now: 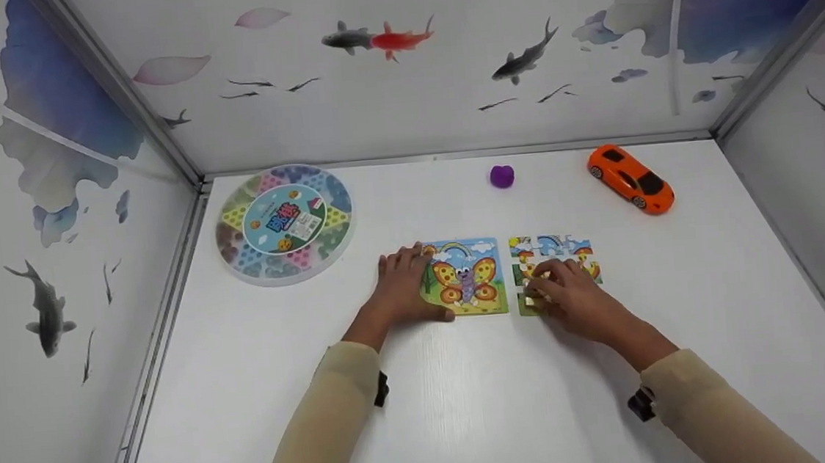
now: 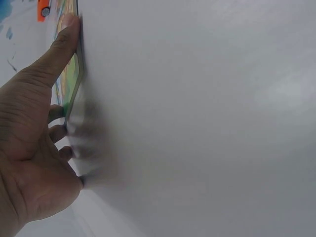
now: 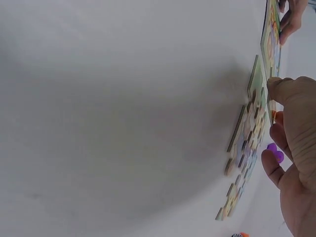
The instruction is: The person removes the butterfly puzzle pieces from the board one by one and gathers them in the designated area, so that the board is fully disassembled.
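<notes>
Here, left hand (image 1: pixel 403 285) steadies butterfly board (image 1: pixel 469 278); right hand (image 1: pixel 572 294) pinches puzzle piece (image 1: pixel 533 300).

round game box (image 1: pixel 284 223) label, characters illegible (blurred)

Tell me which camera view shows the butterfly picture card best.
The head view: the butterfly card lies face up, with the left hand on its edge. The left wrist view shows only its thin edge under the thumb; the right wrist view shows it edge-on, far off.

The toy car (image 1: pixel 630 178) is orange with black windows, the small ball (image 1: pixel 502 176) is purple, and the puzzle picture (image 1: pixel 466 277) shows an orange-yellow butterfly under a rainbow.
</notes>
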